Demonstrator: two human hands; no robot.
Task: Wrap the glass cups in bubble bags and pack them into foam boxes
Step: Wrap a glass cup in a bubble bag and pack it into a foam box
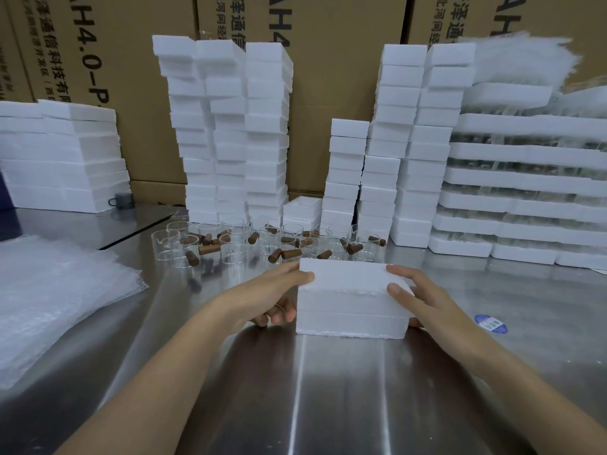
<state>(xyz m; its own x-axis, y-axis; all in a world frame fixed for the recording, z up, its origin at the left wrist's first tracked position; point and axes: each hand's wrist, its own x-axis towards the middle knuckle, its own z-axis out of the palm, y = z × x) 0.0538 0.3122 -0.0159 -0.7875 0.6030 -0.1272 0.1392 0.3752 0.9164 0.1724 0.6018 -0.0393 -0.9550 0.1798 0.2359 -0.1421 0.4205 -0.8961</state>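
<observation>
Head view, one closed foam box (351, 300), white, lid on, standing on the steel bench (328, 389) between the two hands. Left hand (279, 297) grips its left end, thumb on the lid's corner, fingers curled low against the side. Right hand (414, 300) grips its right end, thumb on the lid's near edge, fingers wrapped round the side. Glass cups (236, 254), many, clear and unwrapped, clustered just beyond the hands, with brown cylinders (290, 253) scattered among them. Bubble bags (49, 297), one loose pile, left of the left hand. Foam box stacks (230, 133), tall columns, beyond the cups. Round blue sticker (491, 324), right of the right hand. Grey mug (123, 201), far beyond the left hand. Printed cartons (131, 60) behind everything
</observation>
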